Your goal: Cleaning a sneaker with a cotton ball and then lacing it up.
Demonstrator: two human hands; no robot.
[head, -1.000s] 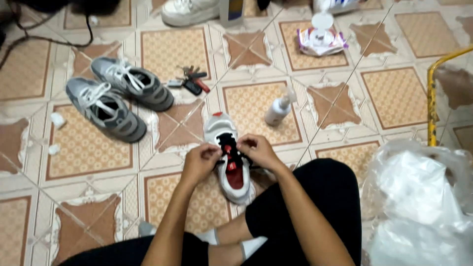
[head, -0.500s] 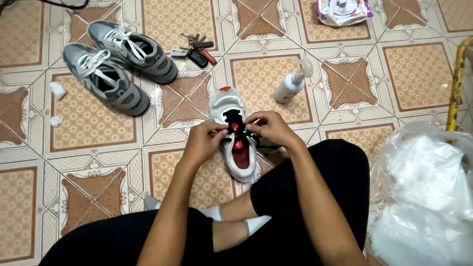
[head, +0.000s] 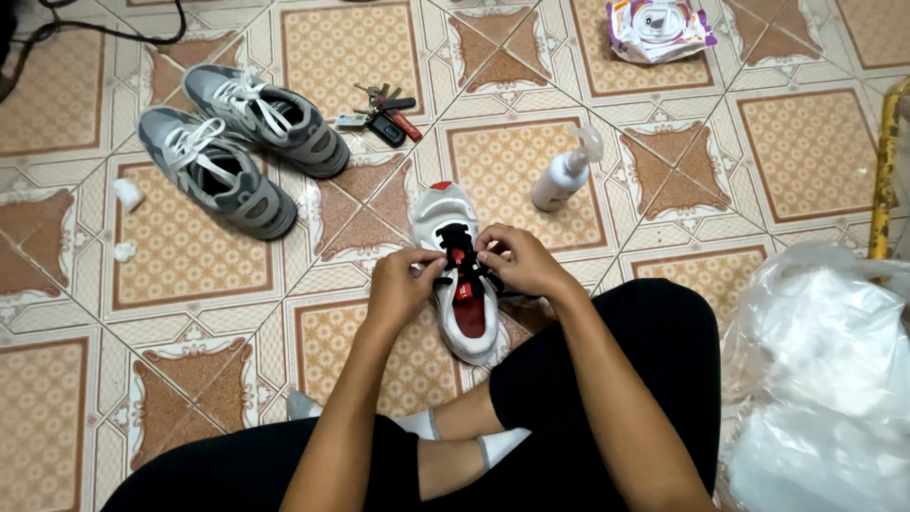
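Fingers of both hands pinched shut on black laces of white-and-red sneaker.

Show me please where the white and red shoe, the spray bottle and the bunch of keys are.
white and red shoe (head: 445, 210): head view, on its white toe.
spray bottle (head: 556, 180): head view, on the white body.
bunch of keys (head: 384, 111): head view, on the middle of the bunch.

The floor is glossy ceramic tile, patterned in orange-tan squares and brown diamonds with cream borders. Light glints off it near the middle. A yellow metal bar stands at the right edge, and a black cable trails far left.
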